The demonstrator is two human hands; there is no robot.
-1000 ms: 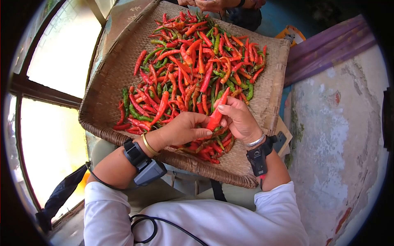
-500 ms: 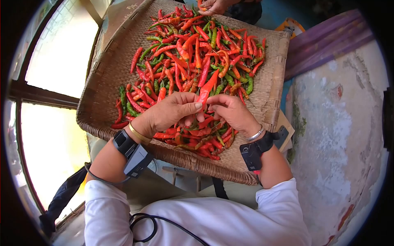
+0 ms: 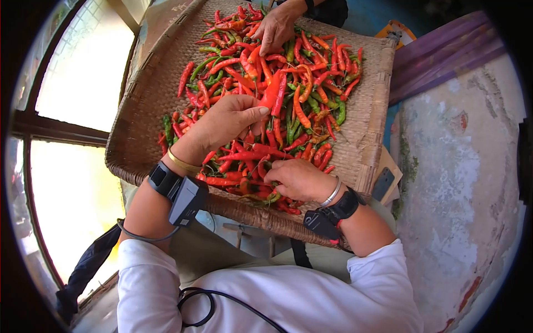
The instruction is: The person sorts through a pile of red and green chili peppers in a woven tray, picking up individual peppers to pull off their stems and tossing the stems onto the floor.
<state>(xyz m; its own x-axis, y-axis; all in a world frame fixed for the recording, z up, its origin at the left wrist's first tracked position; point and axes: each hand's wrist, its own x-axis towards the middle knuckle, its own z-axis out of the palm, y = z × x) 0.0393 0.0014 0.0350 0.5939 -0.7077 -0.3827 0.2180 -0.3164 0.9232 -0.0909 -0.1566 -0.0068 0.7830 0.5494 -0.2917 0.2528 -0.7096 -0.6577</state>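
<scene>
A woven basket tray (image 3: 369, 111) holds many red, orange and green chili peppers (image 3: 302, 114). My left hand (image 3: 230, 121) is closed on a large red pepper (image 3: 270, 93), its thumb on top and the pepper pointing up and away over the pile. Lower right, my right hand (image 3: 302, 178) reaches into the near part of the pile, its thumb and fingertips bent around or against red peppers. What those fingertips grip is partly hidden.
Another person's hand (image 3: 277, 26) reaches into the pile at the far side. Bright window panes (image 3: 72, 183) stand at the left. A purple cloth (image 3: 444, 53) and a phone (image 3: 383, 184) lie beyond the tray's right edge.
My right hand has left the large red pepper and moved down to the near pile. My left hand has risen slightly with the pepper. The other person's hand has come further over the tray.
</scene>
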